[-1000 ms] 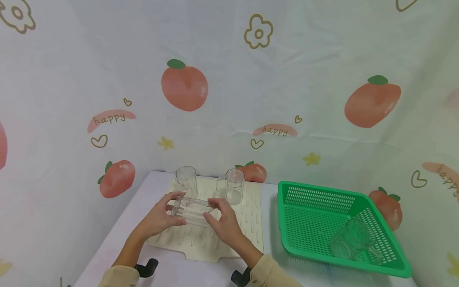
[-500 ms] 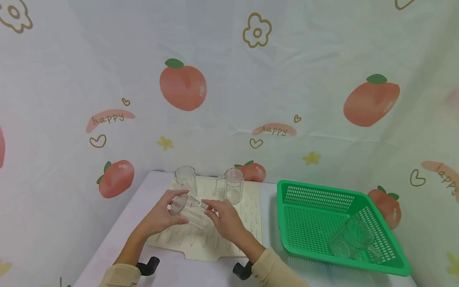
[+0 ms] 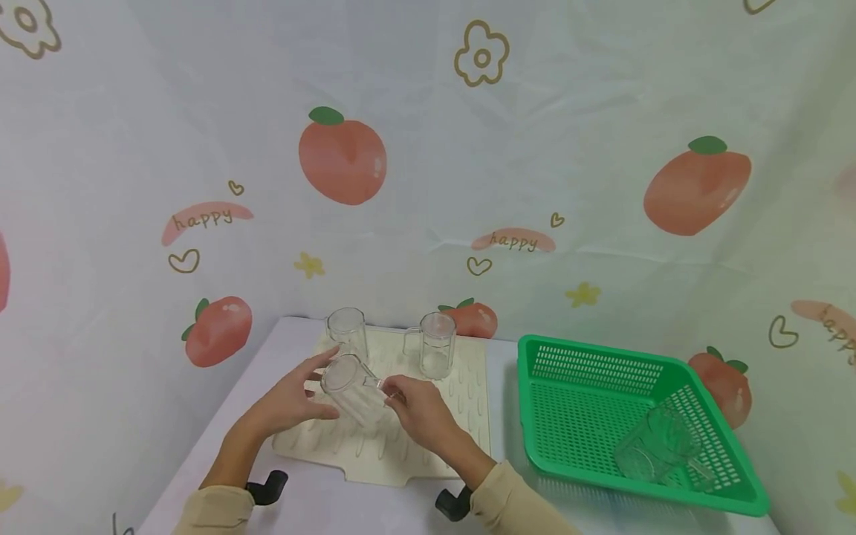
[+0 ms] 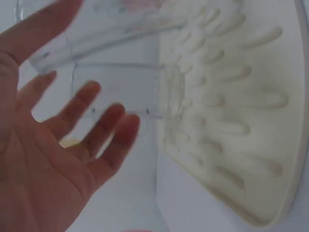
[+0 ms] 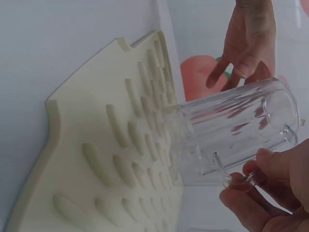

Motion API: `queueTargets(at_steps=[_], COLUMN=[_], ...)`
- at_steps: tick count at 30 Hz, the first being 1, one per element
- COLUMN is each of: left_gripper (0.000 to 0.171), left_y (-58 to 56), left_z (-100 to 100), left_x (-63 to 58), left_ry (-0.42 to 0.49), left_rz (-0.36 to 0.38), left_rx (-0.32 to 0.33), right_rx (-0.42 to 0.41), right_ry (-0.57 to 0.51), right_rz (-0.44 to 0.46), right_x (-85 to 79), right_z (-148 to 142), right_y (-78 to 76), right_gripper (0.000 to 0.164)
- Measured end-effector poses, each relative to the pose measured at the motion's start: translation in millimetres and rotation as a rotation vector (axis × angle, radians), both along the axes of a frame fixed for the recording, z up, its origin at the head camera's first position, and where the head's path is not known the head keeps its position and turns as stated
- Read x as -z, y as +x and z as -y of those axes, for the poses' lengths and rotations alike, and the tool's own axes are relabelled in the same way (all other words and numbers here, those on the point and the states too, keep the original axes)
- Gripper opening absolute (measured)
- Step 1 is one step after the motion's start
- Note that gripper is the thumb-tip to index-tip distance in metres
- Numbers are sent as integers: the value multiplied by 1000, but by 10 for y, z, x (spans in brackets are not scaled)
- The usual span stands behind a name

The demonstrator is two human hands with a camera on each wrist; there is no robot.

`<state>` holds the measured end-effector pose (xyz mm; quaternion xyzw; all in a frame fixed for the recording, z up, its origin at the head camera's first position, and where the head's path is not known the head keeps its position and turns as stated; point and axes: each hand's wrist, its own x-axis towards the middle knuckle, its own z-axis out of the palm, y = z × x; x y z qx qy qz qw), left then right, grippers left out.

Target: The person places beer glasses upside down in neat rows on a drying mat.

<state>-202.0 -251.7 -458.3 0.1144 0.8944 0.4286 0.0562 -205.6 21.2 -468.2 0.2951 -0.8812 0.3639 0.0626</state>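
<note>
Right grip (image 3: 421, 412) of yours pinches the handle (image 5: 220, 167) of a clear glass mug (image 3: 354, 390) between thumb and fingers. Your left grip (image 3: 287, 401) is wide, fingers spread around the mug's left side; the left wrist view shows its palm bare, and you cannot tell from these views whether a fingertip touches the glass. Mug position: tilted, over the middle of a cream ridged mat (image 3: 374, 461); contact with the mat cannot be told.

Mat lies flat on your bench (image 3: 321, 505), reaching back to the bench's far edge, near its far left corner. Two more glass items stand on it along that far edge: the rear-left mug (image 3: 348, 334) nearer the corner, and the rear-right mug (image 3: 438, 349), its handle pointing left, well apart from the first.

Green basket (image 3: 524, 401): toward the bench's right edge, apart from the mat. One basket mug (image 3: 652, 446) lies inside on its side by the front wall, handle toward the front right corner. Backdrop cloth (image 3: 562, 111) rises behind the bench's far edge, printed with fruit.
</note>
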Motion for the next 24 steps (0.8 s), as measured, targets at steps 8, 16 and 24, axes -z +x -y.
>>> queueTargets(at_steps=[8, 16, 24], left_gripper=[72, 64, 81], left_y=[-94, -245, -285], left_z=[306, 410, 461], left_x=[141, 489, 749], left_ry=[-153, -303, -294], left_rz=[16, 3, 108], left_rx=[-137, -273, -332], right_rx=[-60, -63, -47], right_ry=[-142, -193, -236], right_rz=[11, -5, 71], right_x=[205, 467, 556], right_z=[46, 170, 327], right_y=[-25, -67, -74], right_gripper=[12, 7, 5])
